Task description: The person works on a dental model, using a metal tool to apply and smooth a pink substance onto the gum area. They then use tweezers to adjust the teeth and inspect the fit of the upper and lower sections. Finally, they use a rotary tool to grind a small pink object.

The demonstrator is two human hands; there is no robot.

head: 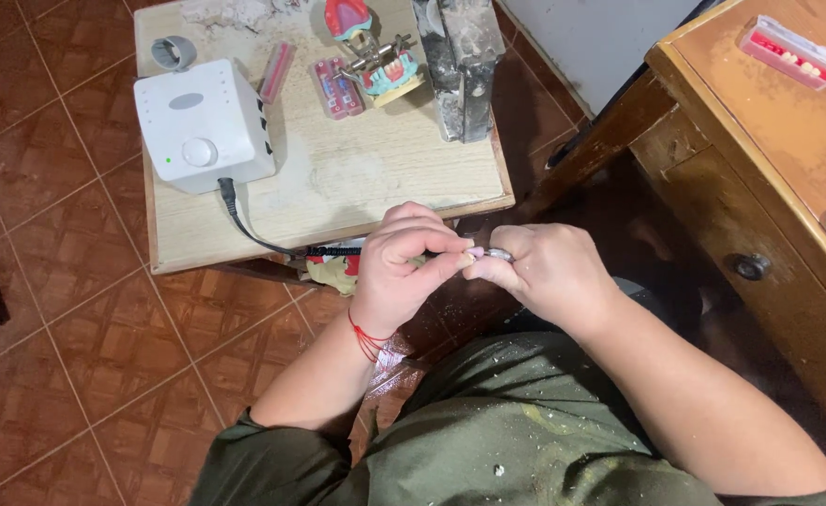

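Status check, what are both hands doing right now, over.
Left hand and right hand together, pinching a small pale piece. Handpiece cord runs beneath them.

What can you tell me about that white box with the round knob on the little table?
The white box is a rounded plastic-looking unit lying flat near the wooden table's left edge. Its top carries a round white knob, a grey oval patch and a small green light. A black cable plugs into its near side and runs toward the person's hands.

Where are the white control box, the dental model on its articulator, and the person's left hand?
white control box [203, 124], head view, on its top face near the round knob.
dental model on its articulator [382, 64], head view, on the metal frame.
left hand [402, 264], head view, on its back.
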